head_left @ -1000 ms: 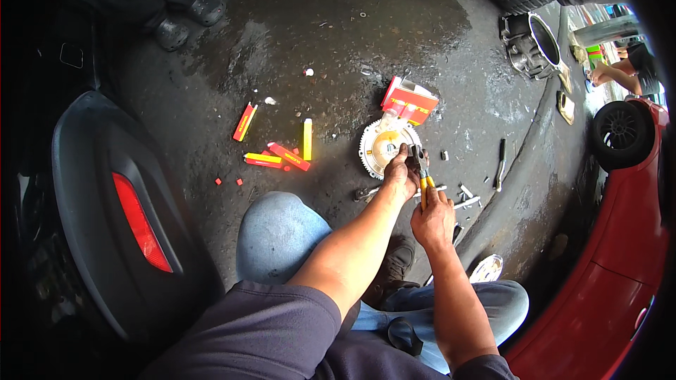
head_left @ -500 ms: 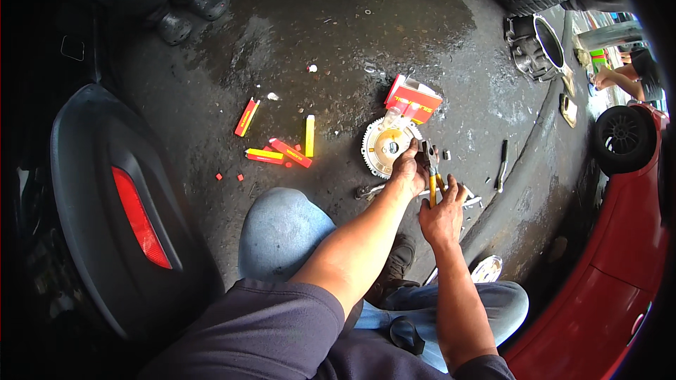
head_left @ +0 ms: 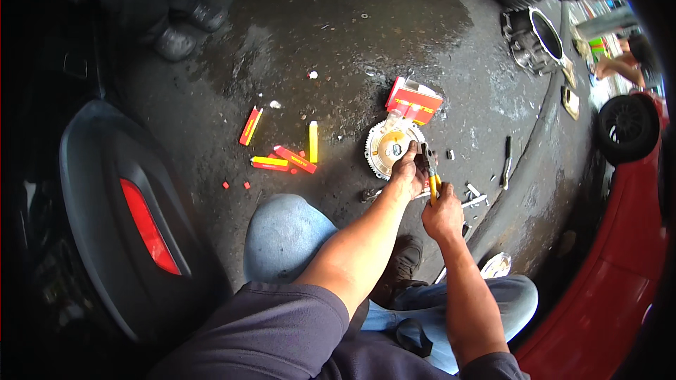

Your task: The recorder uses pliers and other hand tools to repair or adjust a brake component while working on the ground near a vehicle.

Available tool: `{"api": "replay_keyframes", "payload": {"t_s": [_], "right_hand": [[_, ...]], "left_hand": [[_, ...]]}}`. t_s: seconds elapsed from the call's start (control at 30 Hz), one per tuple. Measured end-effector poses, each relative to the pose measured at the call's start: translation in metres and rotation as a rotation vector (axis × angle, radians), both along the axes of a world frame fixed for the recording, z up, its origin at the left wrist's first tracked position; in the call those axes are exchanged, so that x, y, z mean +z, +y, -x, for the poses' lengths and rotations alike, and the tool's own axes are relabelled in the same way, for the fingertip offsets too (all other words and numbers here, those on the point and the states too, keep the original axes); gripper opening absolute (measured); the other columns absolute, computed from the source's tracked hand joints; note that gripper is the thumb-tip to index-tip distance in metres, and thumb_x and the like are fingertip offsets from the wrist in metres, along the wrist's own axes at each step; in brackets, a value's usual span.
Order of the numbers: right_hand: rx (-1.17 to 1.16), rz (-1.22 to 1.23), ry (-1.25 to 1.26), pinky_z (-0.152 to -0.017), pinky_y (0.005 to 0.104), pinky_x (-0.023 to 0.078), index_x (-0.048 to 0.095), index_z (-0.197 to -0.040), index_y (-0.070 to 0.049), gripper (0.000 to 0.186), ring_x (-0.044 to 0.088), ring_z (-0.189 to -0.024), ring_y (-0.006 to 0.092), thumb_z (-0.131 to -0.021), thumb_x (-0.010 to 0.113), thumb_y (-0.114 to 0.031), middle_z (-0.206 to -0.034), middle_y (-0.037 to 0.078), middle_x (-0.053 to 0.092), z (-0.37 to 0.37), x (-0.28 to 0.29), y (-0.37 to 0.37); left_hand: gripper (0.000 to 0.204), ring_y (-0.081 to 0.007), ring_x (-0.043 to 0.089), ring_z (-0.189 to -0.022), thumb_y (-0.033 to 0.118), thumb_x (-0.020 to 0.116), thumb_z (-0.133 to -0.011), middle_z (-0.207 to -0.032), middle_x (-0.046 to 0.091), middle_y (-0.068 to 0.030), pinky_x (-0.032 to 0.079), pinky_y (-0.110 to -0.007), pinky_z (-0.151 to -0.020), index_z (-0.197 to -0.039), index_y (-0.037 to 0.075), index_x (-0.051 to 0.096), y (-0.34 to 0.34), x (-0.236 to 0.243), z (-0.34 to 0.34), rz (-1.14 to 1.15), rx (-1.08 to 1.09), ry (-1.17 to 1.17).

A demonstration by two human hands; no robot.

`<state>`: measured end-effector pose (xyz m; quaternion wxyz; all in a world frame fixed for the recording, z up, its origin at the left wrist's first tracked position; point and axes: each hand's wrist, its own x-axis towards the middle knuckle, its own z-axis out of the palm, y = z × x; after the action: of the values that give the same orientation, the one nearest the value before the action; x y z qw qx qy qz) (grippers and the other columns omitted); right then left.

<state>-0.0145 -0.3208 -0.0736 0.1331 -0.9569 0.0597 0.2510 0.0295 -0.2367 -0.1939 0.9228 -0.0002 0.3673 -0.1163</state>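
Observation:
My right hand (head_left: 443, 215) is closed around the yellow handles of a pair of pliers (head_left: 434, 181). The pliers' dark jaws point away from me, right beside my left hand (head_left: 408, 173). That left hand has its fingers curled, and whatever lies in them is hidden. Just beyond it, a round metal plate with a toothed rim (head_left: 379, 160) lies flat on the ground. A small clear container (head_left: 392, 121) rests at the plate's far edge, against a red-and-white box (head_left: 417, 102).
Several red and yellow cartons (head_left: 295, 159) lie to the left. A wrench-like tool (head_left: 507, 162) and small metal pieces (head_left: 474, 200) are on the right. Farther off stands a hollow metal housing (head_left: 534, 41). A dark bumper (head_left: 105, 197) and a red car (head_left: 598, 281) flank me.
The fingers of my right hand, looser and more spread before, have closed around the pliers' handles. The handles are now closer together. My left hand stays by the plate.

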Motion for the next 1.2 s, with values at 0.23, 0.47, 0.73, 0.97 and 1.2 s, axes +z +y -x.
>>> {"api": "replay_keyframes", "payload": {"t_s": [0.23, 0.47, 0.73, 0.97, 1.2], "right_hand": [[-0.028, 0.094, 0.070, -0.083, 0.0452, 0.048, 0.048, -0.119, -0.010, 0.041, 0.061, -0.099, 0.0372, -0.078, 0.054, -0.006, -0.112, 0.019, 0.058, -0.010, -0.004, 0.001], [0.073, 0.075, 0.053, -0.080, 0.0433, 0.051, 0.047, -0.116, -0.007, 0.033, 0.060, -0.101, 0.0333, -0.084, 0.055, -0.013, -0.108, 0.018, 0.055, -0.012, -0.014, 0.008], [0.074, -0.039, 0.120, -0.081, 0.0429, 0.051, 0.044, -0.126, -0.005, 0.045, 0.061, -0.099, 0.0343, -0.082, 0.053, -0.010, -0.111, 0.021, 0.055, -0.002, -0.027, 0.012], [-0.018, -0.242, 0.189, -0.082, 0.0454, 0.050, 0.049, -0.121, -0.006, 0.045, 0.061, -0.098, 0.0371, -0.077, 0.057, -0.013, -0.111, 0.021, 0.057, 0.004, -0.026, 0.010], [-0.082, -0.473, 0.307, -0.088, 0.0442, 0.047, 0.048, -0.118, 0.003, 0.048, 0.058, -0.102, 0.0395, -0.073, 0.051, -0.010, -0.104, 0.027, 0.062, 0.001, -0.044, 0.013]], "left_hand": [[0.054, -0.0280, 0.065, -0.067, 0.051, 0.034, -0.097, -0.078, 0.064, -0.0149, 0.057, -0.042, -0.064, -0.092, 0.000, 0.054, 0.041, 0.022, -0.005, -0.738, -0.500, 0.142], [0.052, -0.0294, 0.068, -0.068, 0.039, 0.037, -0.098, -0.083, 0.064, -0.0183, 0.060, -0.041, -0.059, -0.106, -0.009, 0.055, 0.055, 0.040, -0.031, -1.259, -1.060, 0.018], [0.053, -0.0404, 0.065, -0.085, 0.040, 0.026, -0.100, -0.105, 0.058, -0.0318, 0.058, -0.047, -0.068, -0.130, -0.003, 0.036, 0.066, 0.035, -0.032, -1.153, -1.368, 0.002], [0.052, -0.0463, 0.059, -0.099, 0.038, 0.025, -0.101, -0.124, 0.048, -0.0305, 0.055, -0.053, -0.077, -0.135, -0.001, 0.031, 0.073, 0.019, -0.023, -1.037, -1.211, 0.024], [0.053, -0.0384, 0.064, -0.083, 0.040, 0.033, -0.099, -0.114, 0.053, -0.0215, 0.058, -0.053, -0.066, -0.128, -0.003, 0.037, 0.079, 0.013, -0.021, -1.115, -1.128, 0.073]]}}
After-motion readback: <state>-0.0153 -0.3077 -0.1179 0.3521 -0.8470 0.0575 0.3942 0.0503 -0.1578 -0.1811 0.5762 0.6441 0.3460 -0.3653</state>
